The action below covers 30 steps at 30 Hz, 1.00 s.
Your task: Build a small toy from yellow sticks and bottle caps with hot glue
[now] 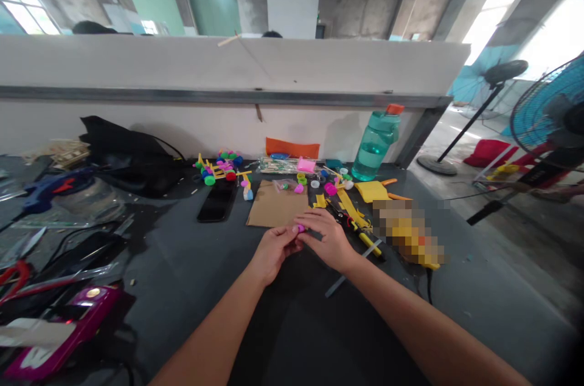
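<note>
My left hand (277, 250) pinches a small pink piece (300, 228) between thumb and fingertips; its exact kind is too small to make out. The fingers of my right hand (329, 239) curl over the same piece from the other side, so both hands meet around it. Right behind them lies a square of brown cardboard (272, 206), with a small clear plastic bag (283, 186) on its far part. Beyond my right hand are yellow strips (351, 208) and a yellow-handled cutter (369, 244). A flat grey strip (340, 284) passes beneath my right forearm.
A black phone (216, 202) and colourful small assemblies (221, 168) lie back left. A green water bottle (373, 149) stands back right, near a partly blurred yellow tool (413, 237). At left are a blue glue gun (68, 188), red-handled scissors (16, 276) and a magenta device (68, 328).
</note>
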Each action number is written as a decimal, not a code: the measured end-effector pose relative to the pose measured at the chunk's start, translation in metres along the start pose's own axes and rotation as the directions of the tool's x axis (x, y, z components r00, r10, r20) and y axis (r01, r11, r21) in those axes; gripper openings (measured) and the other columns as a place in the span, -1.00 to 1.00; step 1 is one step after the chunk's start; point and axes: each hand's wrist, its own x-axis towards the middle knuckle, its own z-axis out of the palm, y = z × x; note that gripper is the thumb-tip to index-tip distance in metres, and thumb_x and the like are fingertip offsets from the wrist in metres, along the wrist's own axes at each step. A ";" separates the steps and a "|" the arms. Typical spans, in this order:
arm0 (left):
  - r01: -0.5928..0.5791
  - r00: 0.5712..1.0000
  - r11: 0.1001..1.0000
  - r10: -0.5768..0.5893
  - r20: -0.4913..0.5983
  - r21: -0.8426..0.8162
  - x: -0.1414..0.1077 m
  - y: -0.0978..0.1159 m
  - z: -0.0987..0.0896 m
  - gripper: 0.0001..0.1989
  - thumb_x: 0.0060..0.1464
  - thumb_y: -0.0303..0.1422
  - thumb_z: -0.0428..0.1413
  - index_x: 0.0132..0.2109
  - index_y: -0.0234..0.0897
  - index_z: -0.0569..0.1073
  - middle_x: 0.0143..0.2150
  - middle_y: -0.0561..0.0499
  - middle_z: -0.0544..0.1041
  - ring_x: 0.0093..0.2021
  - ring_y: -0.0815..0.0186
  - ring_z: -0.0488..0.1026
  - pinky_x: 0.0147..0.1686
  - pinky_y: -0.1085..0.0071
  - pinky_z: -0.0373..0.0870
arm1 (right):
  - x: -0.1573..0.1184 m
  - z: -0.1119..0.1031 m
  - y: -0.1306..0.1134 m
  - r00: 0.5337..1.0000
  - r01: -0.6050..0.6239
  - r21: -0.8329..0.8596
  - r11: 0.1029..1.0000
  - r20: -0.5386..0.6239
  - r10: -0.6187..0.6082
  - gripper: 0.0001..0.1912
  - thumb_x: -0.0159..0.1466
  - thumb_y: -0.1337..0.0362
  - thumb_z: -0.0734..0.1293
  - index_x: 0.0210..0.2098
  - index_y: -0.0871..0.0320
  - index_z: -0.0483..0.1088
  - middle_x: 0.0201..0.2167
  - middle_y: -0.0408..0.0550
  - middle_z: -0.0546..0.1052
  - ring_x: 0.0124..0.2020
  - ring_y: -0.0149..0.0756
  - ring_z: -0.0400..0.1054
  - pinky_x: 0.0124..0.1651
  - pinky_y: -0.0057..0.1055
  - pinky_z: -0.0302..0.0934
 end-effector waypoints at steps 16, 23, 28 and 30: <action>-0.065 0.998 0.994 0.067 -0.020 0.089 0.001 -0.004 -0.001 -0.80 -0.14 -0.28 0.28 -0.39 -0.36 0.56 -0.48 0.03 0.47 -0.42 0.43 0.37 -0.28 0.44 0.33 | 0.000 0.001 -0.003 0.999 0.027 -0.002 1.000 0.034 -0.027 -0.73 0.17 0.37 0.33 -0.14 0.01 0.48 -0.17 -0.08 0.55 -0.06 -0.20 0.36 0.05 -0.13 0.22; -0.061 0.997 0.993 0.066 -0.044 0.102 0.001 -0.003 -0.002 -0.75 -0.16 -0.24 0.28 -0.41 -0.37 0.56 -0.49 0.01 0.49 -0.45 0.42 0.37 -0.31 0.43 0.34 | 0.002 0.000 0.000 1.000 0.009 0.002 1.000 0.004 -0.009 -0.73 0.12 0.39 0.38 -0.17 0.03 0.49 -0.20 -0.08 0.56 -0.07 -0.18 0.35 0.03 -0.13 0.23; -0.037 0.999 0.996 0.039 -0.023 0.080 0.001 -0.001 -0.001 -0.73 -0.14 -0.21 0.27 -0.40 -0.38 0.56 -0.49 0.00 0.49 -0.45 0.42 0.38 -0.31 0.42 0.34 | 0.001 0.001 0.001 1.000 0.006 0.000 1.000 -0.002 -0.006 -0.74 0.11 0.44 0.37 -0.23 0.04 0.51 -0.20 -0.08 0.57 -0.09 -0.18 0.36 0.03 -0.12 0.24; -0.030 0.999 0.995 0.032 -0.016 0.091 0.001 -0.001 -0.001 -0.75 -0.14 -0.23 0.27 -0.39 -0.37 0.56 -0.49 0.01 0.49 -0.44 0.42 0.38 -0.30 0.42 0.34 | 0.001 0.002 0.001 1.000 0.013 -0.003 1.000 0.013 -0.013 -0.72 0.11 0.44 0.37 -0.20 0.02 0.50 -0.19 -0.08 0.57 -0.08 -0.19 0.36 0.04 -0.11 0.23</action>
